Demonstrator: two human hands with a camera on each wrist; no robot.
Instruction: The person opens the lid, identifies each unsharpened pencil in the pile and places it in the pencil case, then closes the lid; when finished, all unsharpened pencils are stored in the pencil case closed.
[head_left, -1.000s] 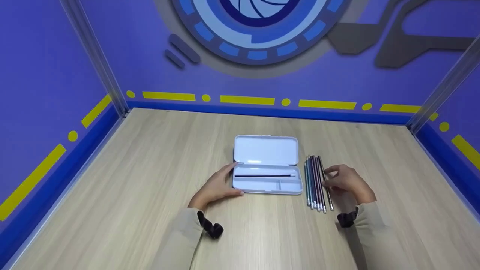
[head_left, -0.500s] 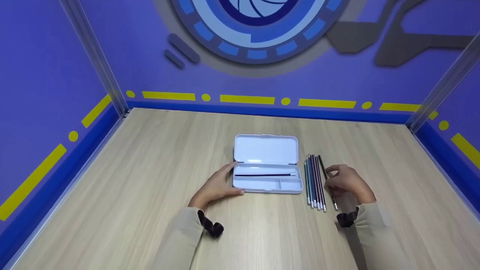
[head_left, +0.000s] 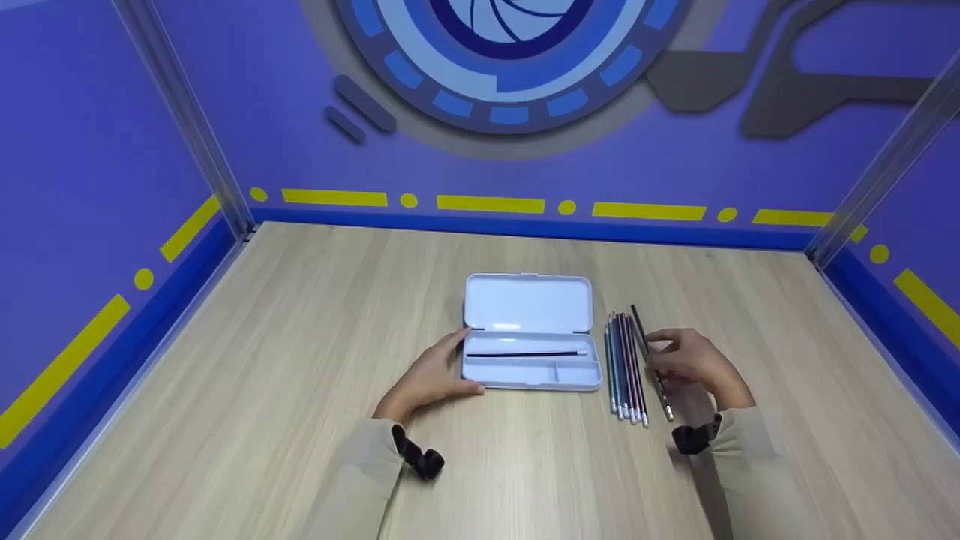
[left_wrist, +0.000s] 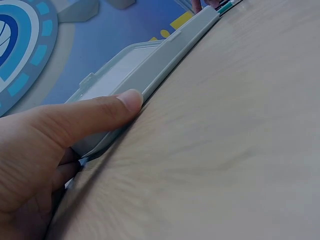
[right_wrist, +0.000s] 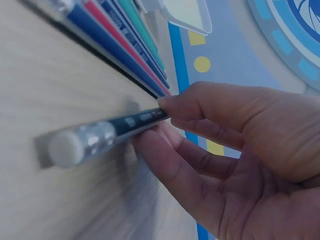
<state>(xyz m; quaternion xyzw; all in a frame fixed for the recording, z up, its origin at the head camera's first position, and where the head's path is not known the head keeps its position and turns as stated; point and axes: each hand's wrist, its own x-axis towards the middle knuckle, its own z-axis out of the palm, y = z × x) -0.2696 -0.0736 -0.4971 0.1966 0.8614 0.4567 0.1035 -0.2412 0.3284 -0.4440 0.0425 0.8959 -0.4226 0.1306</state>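
Observation:
A white pencil case (head_left: 529,301) lies with its lid raised, and one dark pencil (head_left: 525,354) rests in its back compartment. My left hand (head_left: 429,376) grips the case's left end, the thumb (left_wrist: 131,101) against the front wall and the other fingers round the far side. Between thumb and fingers, my right hand (head_left: 699,364) pinches a dark pencil (right_wrist: 137,122) near its middle. Its white eraser (right_wrist: 67,149) points back toward the person. Just left of that pencil, several pencils (head_left: 622,367) lie side by side, in blue, teal and dark red tones, erasers toward the person.
The wood-grain table (head_left: 315,315) is bounded by blue-purple panels (head_left: 480,165) at the back and both sides. Metal posts (head_left: 191,112) stand at the back corners. Each wrist carries a small black camera mount (head_left: 426,461).
My right hand has drawn the dark pencil a little away from the row, so a gap now shows between them. The left hand keeps its grip on the case.

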